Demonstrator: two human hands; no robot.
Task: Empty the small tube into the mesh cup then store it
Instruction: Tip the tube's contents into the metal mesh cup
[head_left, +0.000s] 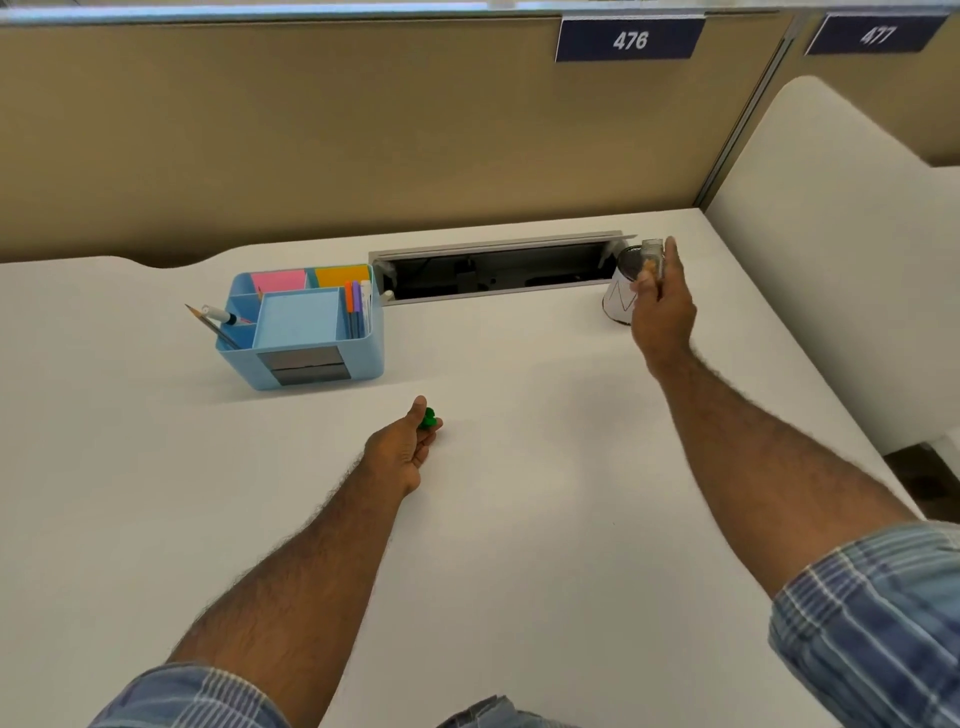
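Small clear plastic tube (653, 255): short, transparent, cylindrical, with a pale rim at its upper end; contents too small to make out. Held in the right hand (662, 306), whose fingers (645, 278) are closed around it, just above the mouth of the mesh cup.

Round mesh cup (623, 288): dark open top, pale lower wall with thin line markings, unreadable. Stands on the white worktop (519, 467) at the right end of the cable slot, touching or nearly touching the right hand.

Small green cap-like piece (429, 418): pinched in the left hand (402, 449), fingers narrow around it, resting low on the worktop, well to the left of the mesh cup and nearer the person.

Light blue plastic desk organiser (306, 332): far left of the mesh cup. Holds pink and orange sticky-note pads, a blue pad, orange and purple markers, a pencil and a white marker leaning out at its left side. Two grey drawer fronts, no lettering legible.

Long grey-framed cable slot (493, 267): open, dark inside, between organiser and mesh cup.

Navy number plates on the tan partition behind the mesh cup: "476" (630, 39) in white, and "477" (877, 35) further right.

Sleeves: blue plaid, short.
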